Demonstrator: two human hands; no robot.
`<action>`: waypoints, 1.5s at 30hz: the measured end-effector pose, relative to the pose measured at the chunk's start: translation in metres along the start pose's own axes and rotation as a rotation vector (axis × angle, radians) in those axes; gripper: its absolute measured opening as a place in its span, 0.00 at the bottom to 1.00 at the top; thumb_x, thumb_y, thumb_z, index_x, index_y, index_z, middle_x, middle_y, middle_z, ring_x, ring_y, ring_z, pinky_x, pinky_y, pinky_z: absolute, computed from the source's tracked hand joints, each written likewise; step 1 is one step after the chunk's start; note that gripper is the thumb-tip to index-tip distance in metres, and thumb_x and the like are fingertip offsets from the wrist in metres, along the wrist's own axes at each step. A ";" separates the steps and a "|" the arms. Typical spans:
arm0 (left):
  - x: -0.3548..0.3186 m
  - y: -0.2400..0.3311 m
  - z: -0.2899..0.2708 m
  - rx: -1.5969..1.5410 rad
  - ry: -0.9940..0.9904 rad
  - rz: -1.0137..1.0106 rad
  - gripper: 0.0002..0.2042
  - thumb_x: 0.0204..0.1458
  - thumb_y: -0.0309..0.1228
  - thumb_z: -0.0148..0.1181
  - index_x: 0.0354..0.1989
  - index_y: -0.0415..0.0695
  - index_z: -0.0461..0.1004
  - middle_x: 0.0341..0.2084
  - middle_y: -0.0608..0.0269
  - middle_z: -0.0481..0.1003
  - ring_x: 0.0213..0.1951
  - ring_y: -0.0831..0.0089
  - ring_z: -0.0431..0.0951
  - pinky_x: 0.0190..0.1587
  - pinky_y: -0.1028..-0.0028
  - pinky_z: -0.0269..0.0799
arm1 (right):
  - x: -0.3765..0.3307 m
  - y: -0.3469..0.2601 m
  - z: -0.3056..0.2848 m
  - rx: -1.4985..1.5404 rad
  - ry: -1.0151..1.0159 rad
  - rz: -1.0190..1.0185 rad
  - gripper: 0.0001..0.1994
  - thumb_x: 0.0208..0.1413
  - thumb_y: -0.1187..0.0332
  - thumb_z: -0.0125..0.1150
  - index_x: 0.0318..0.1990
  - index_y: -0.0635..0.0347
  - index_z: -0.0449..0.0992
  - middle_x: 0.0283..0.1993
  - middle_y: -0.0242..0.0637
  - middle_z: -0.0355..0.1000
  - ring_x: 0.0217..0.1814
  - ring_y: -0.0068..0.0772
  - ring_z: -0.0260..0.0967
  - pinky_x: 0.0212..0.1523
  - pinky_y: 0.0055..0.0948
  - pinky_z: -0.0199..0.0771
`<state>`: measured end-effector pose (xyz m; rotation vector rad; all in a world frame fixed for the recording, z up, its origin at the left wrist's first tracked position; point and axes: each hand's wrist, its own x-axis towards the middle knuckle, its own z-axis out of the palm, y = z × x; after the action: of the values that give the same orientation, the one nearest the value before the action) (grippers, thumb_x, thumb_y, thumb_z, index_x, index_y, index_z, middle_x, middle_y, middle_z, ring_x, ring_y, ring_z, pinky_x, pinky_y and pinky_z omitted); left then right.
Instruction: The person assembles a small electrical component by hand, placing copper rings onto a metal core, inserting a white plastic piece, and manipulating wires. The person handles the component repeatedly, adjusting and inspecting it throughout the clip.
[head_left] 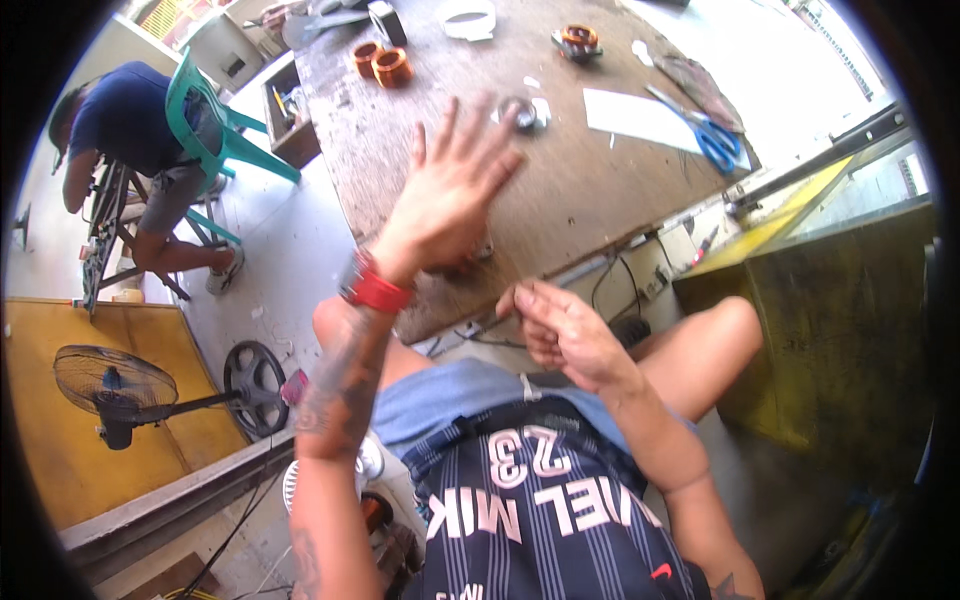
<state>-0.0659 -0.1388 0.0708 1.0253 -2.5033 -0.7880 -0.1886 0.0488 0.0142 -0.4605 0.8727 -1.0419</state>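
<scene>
My left hand [452, 190] is raised over the wooden table [540, 195] with its fingers spread, slightly blurred and holding nothing. A red-strapped watch [378, 287] is on that wrist. Just beyond its fingertips lies a small roll of tape [521, 113]. Beneath the palm, at the table's near edge, a dark object is mostly hidden. My right hand [568, 335] hovers in front of the near edge, thumb and index finger pinched together. Whatever they hold, if anything, is too small to make out.
Copper wire coils [392, 68] stand at the table's far left, another wound coil [579, 42] farther right. Blue-handled scissors [716, 143] lie on white paper [625, 112]. A fan [115, 385] stands at left; a person [135, 120] sits bent forward on a green chair [190, 105].
</scene>
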 end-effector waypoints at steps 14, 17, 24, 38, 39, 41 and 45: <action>-0.046 -0.055 -0.058 -0.616 -0.038 -0.217 0.27 0.69 0.39 0.59 0.73 0.42 0.66 0.56 0.50 0.79 0.60 0.66 0.79 0.66 0.66 0.73 | -0.010 0.002 -0.009 -0.095 0.063 -0.095 0.17 0.77 0.54 0.50 0.48 0.59 0.75 0.22 0.16 0.50 0.22 0.10 0.45 0.23 0.16 0.47; -0.053 -0.047 -0.047 0.041 -0.036 0.123 0.40 0.56 0.47 0.72 0.75 0.46 0.63 0.61 0.49 0.76 0.66 0.62 0.73 0.71 0.61 0.66 | -0.013 -0.004 -0.009 -0.179 0.132 -0.181 0.17 0.78 0.55 0.49 0.48 0.59 0.75 0.23 0.16 0.50 0.21 0.10 0.45 0.23 0.15 0.48; -0.065 -0.039 0.005 -0.023 0.062 0.193 0.46 0.43 0.45 0.83 0.72 0.51 0.67 0.57 0.53 0.75 0.59 0.56 0.76 0.64 0.57 0.72 | -0.026 -0.044 -0.005 -1.022 0.085 -0.931 0.20 0.74 0.52 0.56 0.52 0.61 0.78 0.45 0.40 0.75 0.47 0.33 0.75 0.51 0.33 0.76; -0.078 -0.052 0.053 -1.852 0.781 -0.023 0.22 0.76 0.48 0.40 0.48 0.42 0.75 0.28 0.68 0.69 0.33 0.75 0.72 0.42 0.72 0.72 | 0.078 -0.045 -0.019 -1.146 -0.016 -0.809 0.52 0.39 0.59 0.88 0.73 0.49 0.61 0.64 0.42 0.70 0.67 0.45 0.71 0.68 0.41 0.72; -0.086 -0.056 0.050 -2.008 0.759 0.001 0.21 0.76 0.48 0.43 0.44 0.42 0.74 0.23 0.72 0.63 0.27 0.79 0.65 0.32 0.75 0.66 | 0.077 -0.045 -0.018 -1.141 -0.014 -0.788 0.52 0.39 0.60 0.88 0.72 0.49 0.61 0.64 0.42 0.70 0.67 0.45 0.71 0.68 0.41 0.72; -0.102 -0.064 0.040 -2.099 0.789 0.001 0.19 0.74 0.46 0.48 0.40 0.43 0.74 0.19 0.76 0.57 0.20 0.83 0.55 0.22 0.78 0.53 | 0.078 -0.046 -0.019 -1.141 -0.013 -0.782 0.51 0.39 0.60 0.87 0.72 0.48 0.61 0.64 0.42 0.70 0.66 0.46 0.71 0.68 0.42 0.71; -0.150 -0.053 -0.004 -1.798 0.812 -0.013 0.17 0.71 0.43 0.55 0.35 0.42 0.76 0.18 0.77 0.55 0.20 0.83 0.50 0.22 0.76 0.43 | 0.076 -0.045 -0.023 -1.226 0.006 -0.798 0.53 0.40 0.56 0.87 0.74 0.51 0.60 0.65 0.43 0.69 0.67 0.46 0.71 0.68 0.42 0.71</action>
<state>0.0684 -0.0637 0.0290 0.3955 -0.4898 -1.5748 -0.2150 -0.0380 0.0019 -1.9511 1.3218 -1.0967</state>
